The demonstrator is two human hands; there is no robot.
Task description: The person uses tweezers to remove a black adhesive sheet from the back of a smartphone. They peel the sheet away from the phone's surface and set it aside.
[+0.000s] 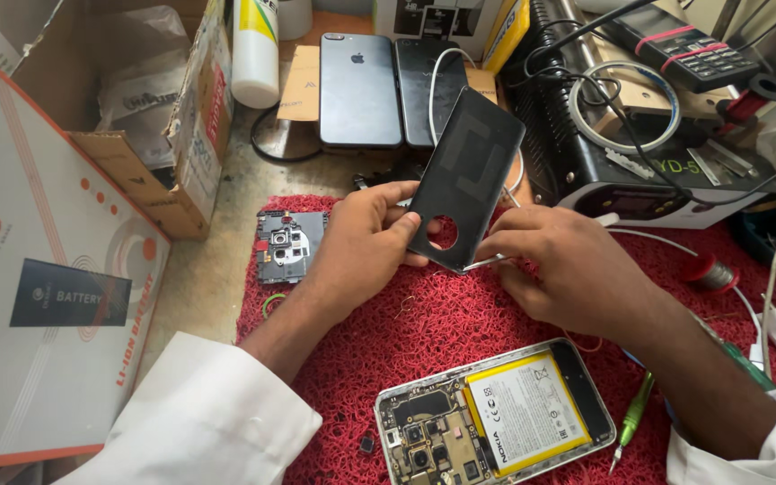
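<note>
My left hand [365, 241] grips the lower left edge of a black phone back cover [467, 175] with a round camera hole, holding it upright and tilted over the red mat [460, 319]. My right hand [568, 269] pinches a thin metal tool [487, 262] against the cover's bottom edge. In front of my hands lies an opened phone [496, 418] with its yellow-edged battery and circuit board exposed.
A small circuit board [287, 244] lies on the mat's left. Two dark phones [392, 88] lie face down at the back. Cardboard boxes [150, 117] stand left, a black machine [626, 153] with cables right. A green screwdriver [632, 420] and solder spool [709, 272] lie right.
</note>
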